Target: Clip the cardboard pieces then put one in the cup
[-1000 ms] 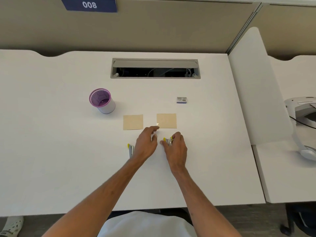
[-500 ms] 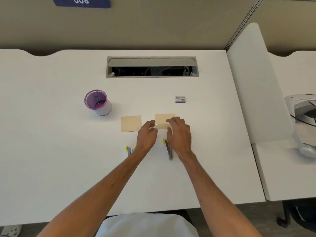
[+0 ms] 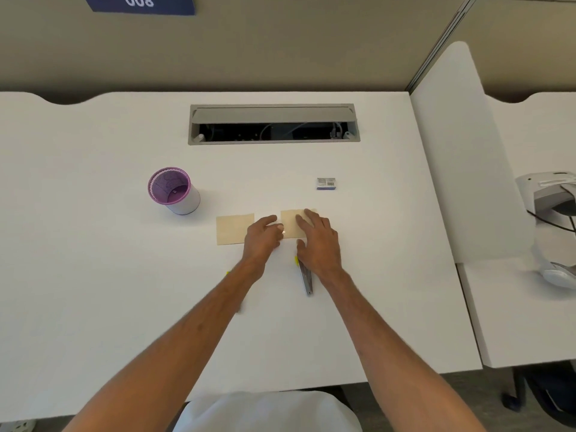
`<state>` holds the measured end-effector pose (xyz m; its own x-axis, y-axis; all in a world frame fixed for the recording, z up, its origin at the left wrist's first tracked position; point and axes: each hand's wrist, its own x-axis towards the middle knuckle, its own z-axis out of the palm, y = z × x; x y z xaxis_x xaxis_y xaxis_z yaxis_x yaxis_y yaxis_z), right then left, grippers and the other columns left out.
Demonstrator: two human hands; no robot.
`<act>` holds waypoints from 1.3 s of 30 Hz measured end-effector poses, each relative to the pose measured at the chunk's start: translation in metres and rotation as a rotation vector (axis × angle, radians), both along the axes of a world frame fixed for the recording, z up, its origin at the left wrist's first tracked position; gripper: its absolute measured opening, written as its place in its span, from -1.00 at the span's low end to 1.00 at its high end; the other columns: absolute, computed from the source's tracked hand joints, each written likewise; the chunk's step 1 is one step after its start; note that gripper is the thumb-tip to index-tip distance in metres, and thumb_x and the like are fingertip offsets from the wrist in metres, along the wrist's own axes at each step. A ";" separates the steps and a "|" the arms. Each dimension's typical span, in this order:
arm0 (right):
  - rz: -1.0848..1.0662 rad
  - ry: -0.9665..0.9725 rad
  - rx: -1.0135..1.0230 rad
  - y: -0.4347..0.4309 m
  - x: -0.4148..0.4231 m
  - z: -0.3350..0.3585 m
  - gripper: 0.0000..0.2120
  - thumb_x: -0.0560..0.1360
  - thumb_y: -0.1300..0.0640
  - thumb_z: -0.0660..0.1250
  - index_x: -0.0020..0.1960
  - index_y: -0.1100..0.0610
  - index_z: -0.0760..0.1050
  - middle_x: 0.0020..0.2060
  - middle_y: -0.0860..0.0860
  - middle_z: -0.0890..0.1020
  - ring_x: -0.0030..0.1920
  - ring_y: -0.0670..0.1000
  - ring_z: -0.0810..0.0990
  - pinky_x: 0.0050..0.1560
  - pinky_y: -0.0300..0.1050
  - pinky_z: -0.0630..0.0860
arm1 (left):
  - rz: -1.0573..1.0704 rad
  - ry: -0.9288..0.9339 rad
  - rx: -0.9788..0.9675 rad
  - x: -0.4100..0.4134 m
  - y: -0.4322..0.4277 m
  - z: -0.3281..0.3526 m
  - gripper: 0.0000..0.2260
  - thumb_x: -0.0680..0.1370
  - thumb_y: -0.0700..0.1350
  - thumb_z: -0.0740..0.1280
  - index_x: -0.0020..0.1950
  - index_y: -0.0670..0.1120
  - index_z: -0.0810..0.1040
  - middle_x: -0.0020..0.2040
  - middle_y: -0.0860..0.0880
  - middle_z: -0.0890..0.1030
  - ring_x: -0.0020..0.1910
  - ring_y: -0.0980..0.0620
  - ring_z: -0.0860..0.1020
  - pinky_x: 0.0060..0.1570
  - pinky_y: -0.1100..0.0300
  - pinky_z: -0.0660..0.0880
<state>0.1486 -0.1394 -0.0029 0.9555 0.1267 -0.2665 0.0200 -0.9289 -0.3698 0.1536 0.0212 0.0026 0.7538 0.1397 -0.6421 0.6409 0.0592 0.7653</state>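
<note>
Having let go of the grey tool point(image 3: 304, 275) now lying just behind our right hand point(image 3: 318, 241), we press its flat fingers on the right tan card point(image 3: 290, 224) ahead (steadying it, we judge) while our left hand point(image 3: 261, 238) pinches its near corner.

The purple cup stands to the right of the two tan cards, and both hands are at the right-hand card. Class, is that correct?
Not quite. The head view shows the purple cup to the left of the two tan cards, not the right. Both hands, the left hand and the right hand, are at the right-hand card.
</note>
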 end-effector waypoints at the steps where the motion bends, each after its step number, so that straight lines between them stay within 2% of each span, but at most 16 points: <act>1: 0.003 0.004 0.000 0.000 0.001 -0.001 -0.41 0.63 0.14 0.38 0.64 0.02 0.38 0.69 -0.03 0.27 0.62 0.08 0.28 0.52 0.06 0.37 | 0.013 0.017 -0.036 0.001 0.000 0.000 -0.57 0.69 -0.20 0.39 0.57 -0.17 0.51 0.34 -0.18 0.69 0.32 -0.21 0.68 0.40 -0.09 0.61; 5: 0.010 0.019 0.018 -0.002 0.001 -0.003 -0.40 0.64 0.14 0.39 0.65 0.03 0.36 0.70 -0.03 0.26 0.62 0.09 0.27 0.45 0.09 0.43 | 0.065 0.072 -0.134 0.000 -0.005 -0.001 -0.55 0.70 -0.18 0.42 0.57 -0.18 0.45 0.37 -0.20 0.65 0.33 -0.21 0.68 0.38 -0.07 0.61; 8: 0.016 0.020 0.028 -0.003 0.000 -0.002 -0.41 0.64 0.15 0.39 0.65 0.03 0.37 0.69 -0.03 0.27 0.61 0.09 0.28 0.42 0.11 0.46 | 0.090 0.078 -0.119 0.002 -0.010 -0.001 -0.54 0.68 -0.14 0.46 0.56 -0.16 0.46 0.32 -0.16 0.67 0.16 -0.08 0.70 0.27 -0.02 0.62; 11: 0.016 0.018 0.034 -0.002 0.000 0.000 -0.42 0.64 0.16 0.39 0.64 0.02 0.38 0.68 -0.03 0.28 0.59 0.10 0.30 0.40 0.11 0.47 | 0.039 0.091 0.006 0.003 -0.016 -0.001 -0.52 0.66 -0.06 0.50 0.54 -0.11 0.47 0.25 -0.14 0.68 0.10 -0.05 0.68 0.18 0.01 0.62; 15: 0.029 0.010 0.058 -0.002 -0.002 0.004 -0.44 0.62 0.21 0.39 0.60 0.02 0.44 0.66 -0.03 0.32 0.56 0.11 0.35 0.40 0.10 0.46 | -0.021 0.074 0.217 0.002 -0.022 -0.001 -0.49 0.64 0.05 0.49 0.52 -0.06 0.43 0.27 -0.17 0.69 0.28 -0.19 0.66 0.34 -0.15 0.61; 20: 0.057 0.024 0.112 -0.002 -0.005 0.006 -0.50 0.64 0.18 0.38 0.57 0.03 0.48 0.66 -0.01 0.35 0.58 0.10 0.35 0.47 0.07 0.39 | -0.037 0.054 0.281 0.003 -0.021 0.002 -0.61 0.65 -0.09 0.43 0.47 -0.09 0.50 0.37 -0.16 0.62 0.25 -0.21 0.69 0.31 -0.16 0.63; 21: 0.054 0.022 0.128 -0.003 -0.006 0.007 -0.52 0.66 0.18 0.37 0.57 0.04 0.49 0.65 -0.01 0.36 0.59 0.09 0.35 0.48 0.06 0.38 | -0.019 0.054 0.264 0.003 -0.019 0.002 -0.61 0.65 -0.14 0.42 0.48 -0.10 0.50 0.36 -0.16 0.62 0.19 -0.18 0.71 0.25 -0.13 0.66; 23: 0.046 0.013 0.161 -0.003 -0.008 0.008 -0.56 0.68 0.20 0.34 0.54 0.05 0.53 0.63 -0.02 0.41 0.57 0.08 0.37 0.48 0.08 0.39 | 0.029 0.052 0.186 0.003 -0.016 0.002 -0.59 0.65 -0.21 0.37 0.50 -0.12 0.46 0.30 -0.18 0.65 -0.01 -0.07 0.74 0.03 -0.01 0.70; 25: 0.041 -0.014 0.193 -0.002 -0.011 0.009 -0.62 0.70 0.23 0.29 0.49 0.05 0.59 0.58 -0.01 0.47 0.51 0.09 0.44 0.42 0.12 0.46 | 0.059 0.052 0.110 0.002 -0.013 0.005 -0.57 0.65 -0.25 0.33 0.52 -0.13 0.41 0.20 -0.20 0.70 -0.11 -0.03 0.72 -0.11 0.09 0.66; 28: 0.006 -0.070 0.254 -0.001 -0.017 0.012 -0.67 0.74 0.21 0.26 0.42 0.05 0.65 0.50 0.00 0.51 0.38 0.08 0.54 0.23 0.11 0.58 | 0.075 0.035 0.054 -0.002 -0.008 0.011 -0.57 0.65 -0.24 0.32 0.53 -0.13 0.41 0.05 -0.16 0.72 -0.07 -0.08 0.71 -0.04 0.04 0.65; 31: -0.064 -0.137 0.363 -0.002 -0.020 0.016 -0.70 0.74 0.23 0.28 0.37 0.05 0.68 0.22 -0.01 0.56 0.16 0.03 0.60 0.00 0.08 0.62 | 0.067 -0.041 0.004 -0.008 -0.006 0.017 -0.63 0.70 -0.14 0.34 0.51 -0.07 0.42 0.07 -0.17 0.75 -0.05 -0.07 0.73 -0.01 0.01 0.66; 33: -0.146 -0.156 0.446 -0.001 -0.021 0.022 -0.71 0.73 0.24 0.29 0.35 0.06 0.69 0.07 -0.03 0.57 0.03 -0.01 0.60 -0.02 0.03 0.61 | 0.069 -0.111 -0.019 -0.014 -0.008 0.023 -0.68 0.74 0.01 0.32 0.48 -0.02 0.45 0.07 -0.14 0.77 -0.08 -0.04 0.74 -0.06 0.03 0.65; 35: -0.228 -0.170 0.499 -0.001 -0.021 0.028 -0.74 0.72 0.24 0.29 0.30 0.10 0.70 0.02 -0.01 0.61 -0.01 0.01 0.63 0.01 0.03 0.61 | 0.076 -0.148 0.029 -0.018 -0.011 0.027 -0.68 0.76 0.10 0.28 0.46 -0.01 0.47 0.11 -0.12 0.76 -0.07 -0.03 0.71 -0.07 0.04 0.62; 39: -0.379 -0.121 0.683 -0.004 -0.020 0.035 -0.83 0.70 0.25 0.34 0.22 0.25 0.66 0.03 0.10 0.64 0.02 0.13 0.67 -0.02 0.13 0.72 | 0.047 -0.128 0.121 -0.028 -0.012 0.032 -0.64 0.73 0.12 0.32 0.47 -0.01 0.50 0.30 -0.06 0.65 0.29 -0.09 0.63 0.36 -0.13 0.57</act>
